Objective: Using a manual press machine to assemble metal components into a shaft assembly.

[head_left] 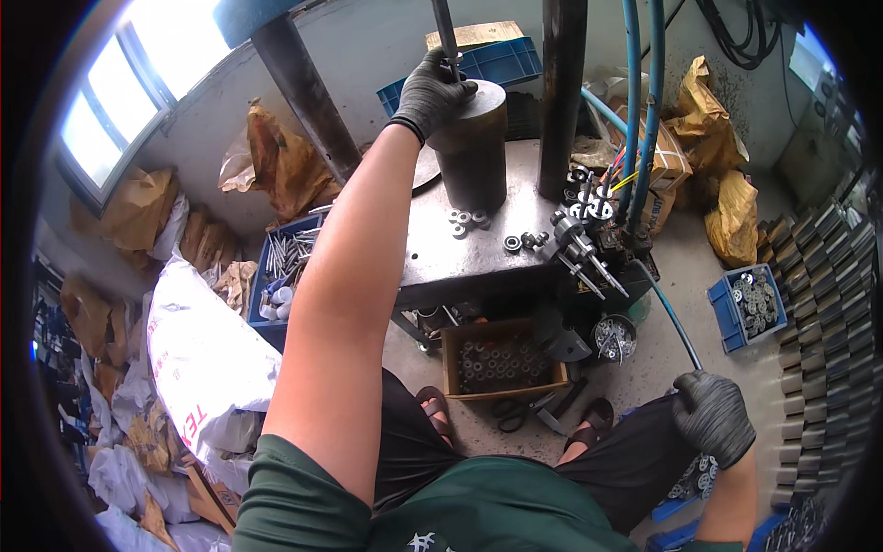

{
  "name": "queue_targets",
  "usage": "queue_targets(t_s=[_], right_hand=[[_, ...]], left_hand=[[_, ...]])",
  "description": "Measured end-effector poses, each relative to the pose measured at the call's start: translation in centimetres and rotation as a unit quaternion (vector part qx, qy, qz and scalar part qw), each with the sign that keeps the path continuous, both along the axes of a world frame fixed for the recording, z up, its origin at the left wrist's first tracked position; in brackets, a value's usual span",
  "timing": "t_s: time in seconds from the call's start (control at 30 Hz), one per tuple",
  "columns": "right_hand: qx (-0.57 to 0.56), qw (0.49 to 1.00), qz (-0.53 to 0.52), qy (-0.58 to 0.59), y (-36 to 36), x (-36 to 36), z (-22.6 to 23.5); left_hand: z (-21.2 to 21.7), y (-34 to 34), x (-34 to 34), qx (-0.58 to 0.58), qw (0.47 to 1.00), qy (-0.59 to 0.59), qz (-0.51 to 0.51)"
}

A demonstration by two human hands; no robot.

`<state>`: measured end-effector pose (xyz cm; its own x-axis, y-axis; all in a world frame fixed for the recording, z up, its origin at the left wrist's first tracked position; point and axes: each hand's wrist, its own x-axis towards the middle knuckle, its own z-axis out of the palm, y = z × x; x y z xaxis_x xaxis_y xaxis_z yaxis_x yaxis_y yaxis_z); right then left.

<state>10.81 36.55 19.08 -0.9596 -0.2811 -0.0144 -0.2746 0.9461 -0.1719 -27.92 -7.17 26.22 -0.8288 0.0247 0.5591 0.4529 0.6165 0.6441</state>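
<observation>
My left hand (430,97), in a grey glove, reaches to the top of a thick metal cylinder (469,170) that stands on the steel press table (428,248). Its fingers are curled in at the lower end of a thin upright metal rod (445,28); what they pinch is mostly hidden. On the right, my right hand (715,419), also gloved, is wrapped round the end of a long lever (678,317). The lever runs up to a valve block with metal rods (578,244) at the table's right edge. Several small metal rings (467,221) lie at the cylinder's foot.
Dark steel columns (563,101) flank the cylinder. Left of the table are a blue bin of metal pins (292,253) and a white sack (207,345). Below sits a cardboard box of rings (506,363). A blue crate (750,304) and stacked metal pieces (819,340) stand right.
</observation>
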Motion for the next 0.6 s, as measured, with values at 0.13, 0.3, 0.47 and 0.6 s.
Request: queue_targets(t_s=[0.13, 0.3, 0.47, 0.6], right_hand=[[0.018, 0.999, -0.029, 0.002, 0.0, 0.9, 0.8], [0.008, 1.0, -0.004, 0.007, -0.1, -0.5, 0.8], [0.004, 1.0, -0.009, -0.024, 0.3, -1.3, 2.4], [-0.059, 0.998, -0.02, 0.018, 0.3, -1.7, 3.2]], left_hand=[[-0.7, 1.4, -1.4, 0.018, 1.0, 0.011, -0.015], [-0.5, 0.7, -0.5, 0.003, 1.0, 0.015, -0.002], [-0.2, 0.7, -0.1, -0.011, 1.0, 0.019, 0.012], [-0.1, 1.1, 0.4, -0.016, 1.0, 0.012, 0.023]])
